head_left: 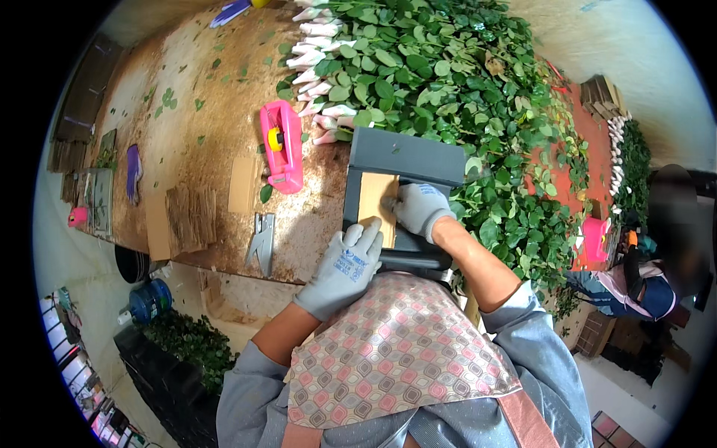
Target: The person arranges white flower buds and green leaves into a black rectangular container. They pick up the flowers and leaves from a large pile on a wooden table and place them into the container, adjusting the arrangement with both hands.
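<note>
A flat tan cardboard piece (pixel 378 196) lies on a dark grey stand (pixel 407 155) with a raised far edge, right before me. My gloved left hand (pixel 346 265) rests at its near left corner, fingers stretched over the edge and thumb hidden. From the right, my gloved right hand (pixel 420 207) has its fingers curled, their tips pressed at the cardboard's right edge. Past the stand, several pale pink wrapped flower heads (pixel 317 56) line up with leafy green stems (pixel 433 67) spreading right. A pink tape dispenser (pixel 282 147) and a metal stapler (pixel 261 243) lie to the left.
Folded cardboard pieces (pixel 183 220) stack at the table's near left, with another flat one (pixel 242 184) beside them. A purple glove (pixel 134 173) lies farther left. A blue water jug (pixel 149 300) stands below the table edge. A person (pixel 635 291) works at far right by another pink dispenser (pixel 595 239).
</note>
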`<state>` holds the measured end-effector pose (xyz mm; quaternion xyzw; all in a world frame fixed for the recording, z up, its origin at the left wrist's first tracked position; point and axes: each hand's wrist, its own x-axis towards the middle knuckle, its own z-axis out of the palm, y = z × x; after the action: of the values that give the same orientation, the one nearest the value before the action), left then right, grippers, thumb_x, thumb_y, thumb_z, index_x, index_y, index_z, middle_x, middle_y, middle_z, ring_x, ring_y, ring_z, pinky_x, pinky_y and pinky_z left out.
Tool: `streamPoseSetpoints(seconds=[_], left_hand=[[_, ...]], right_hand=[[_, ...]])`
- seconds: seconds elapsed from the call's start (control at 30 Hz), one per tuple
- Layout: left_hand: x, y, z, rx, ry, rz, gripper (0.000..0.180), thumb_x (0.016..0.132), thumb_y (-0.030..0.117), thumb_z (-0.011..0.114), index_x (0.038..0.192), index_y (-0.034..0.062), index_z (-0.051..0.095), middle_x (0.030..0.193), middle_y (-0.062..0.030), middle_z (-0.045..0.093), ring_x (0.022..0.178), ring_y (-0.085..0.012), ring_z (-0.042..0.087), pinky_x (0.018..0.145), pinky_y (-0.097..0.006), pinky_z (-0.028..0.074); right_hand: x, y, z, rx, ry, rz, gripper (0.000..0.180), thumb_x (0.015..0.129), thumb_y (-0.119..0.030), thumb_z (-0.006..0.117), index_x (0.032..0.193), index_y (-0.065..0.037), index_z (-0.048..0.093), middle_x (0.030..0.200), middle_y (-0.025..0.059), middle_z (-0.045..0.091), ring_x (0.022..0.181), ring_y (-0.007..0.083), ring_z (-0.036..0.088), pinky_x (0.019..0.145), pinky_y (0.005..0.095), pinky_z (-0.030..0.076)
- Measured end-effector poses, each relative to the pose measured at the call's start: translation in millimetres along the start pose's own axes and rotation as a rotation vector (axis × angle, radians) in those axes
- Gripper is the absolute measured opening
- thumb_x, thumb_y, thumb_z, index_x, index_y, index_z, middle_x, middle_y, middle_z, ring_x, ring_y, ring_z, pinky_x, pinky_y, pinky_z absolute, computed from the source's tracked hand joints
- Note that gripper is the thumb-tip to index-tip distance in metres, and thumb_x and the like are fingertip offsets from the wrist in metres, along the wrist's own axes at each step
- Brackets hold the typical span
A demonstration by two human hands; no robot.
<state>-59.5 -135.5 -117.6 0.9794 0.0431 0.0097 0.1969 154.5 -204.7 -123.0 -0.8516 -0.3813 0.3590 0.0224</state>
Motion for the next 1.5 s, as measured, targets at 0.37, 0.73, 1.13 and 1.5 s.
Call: streamPoseSetpoints(seconds=[0.37, 0.73, 1.13, 1.5], left_hand=[[4.3, 0.1, 5.0, 0.092, -0.047, -0.012, 0.043, 0.087, 0.018, 0.056, 0.126, 0.0027, 0.063, 0.142, -0.012, 0.058, 0.099, -0.023, 0.056, 0.077, -0.038, 0.045], [13.2, -2.5, 2.1, -0.001, -0.032, -0.007, 0.042, 0.078, 0.018, 0.069, 0.118, 0.0062, 0.069, 0.139, -0.01, 0.06, 0.088, -0.0247, 0.059, 0.074, -0.039, 0.047], [0.6, -11.6, 19.5, 0.013, -0.044, -0.015, 0.045, 0.077, 0.025, 0.074, 0.117, 0.007, 0.071, 0.142, -0.0084, 0.059, 0.089, -0.0257, 0.06, 0.076, -0.041, 0.048], [8.1, -1.8, 10.0, -0.01, 0.088, 0.01, 0.033, 0.079, 0.014, 0.066, 0.111, 0.0058, 0.069, 0.132, -0.0064, 0.061, 0.087, -0.0233, 0.058, 0.073, -0.04, 0.047]], right_hand=[[-20.6, -7.4, -27.8, -0.011, 0.395, -0.375, 0.032, 0.097, -0.036, 0.063, 0.093, -0.004, 0.065, 0.082, 0.0198, 0.069, 0.081, 0.0411, 0.068, 0.074, 0.0501, 0.053], [210.4, 54.6, -180.1, 0.102, 0.743, -0.303, 0.026, 0.092, -0.014, 0.057, 0.115, -0.006, 0.065, 0.114, 0.0227, 0.07, 0.107, 0.0424, 0.066, 0.092, 0.0481, 0.054], [262.4, 21.7, -181.2, -0.673, 0.564, -0.126, 0.03, 0.1, -0.02, 0.051, 0.124, -0.013, 0.068, 0.12, 0.007, 0.069, 0.113, 0.0284, 0.062, 0.086, 0.0472, 0.044], [122.5, 48.6, -325.3, -0.768, 0.888, -0.319, 0.016, 0.091, -0.016, 0.062, 0.106, -0.012, 0.067, 0.104, 0.0126, 0.072, 0.102, 0.0306, 0.067, 0.087, 0.0432, 0.05]])
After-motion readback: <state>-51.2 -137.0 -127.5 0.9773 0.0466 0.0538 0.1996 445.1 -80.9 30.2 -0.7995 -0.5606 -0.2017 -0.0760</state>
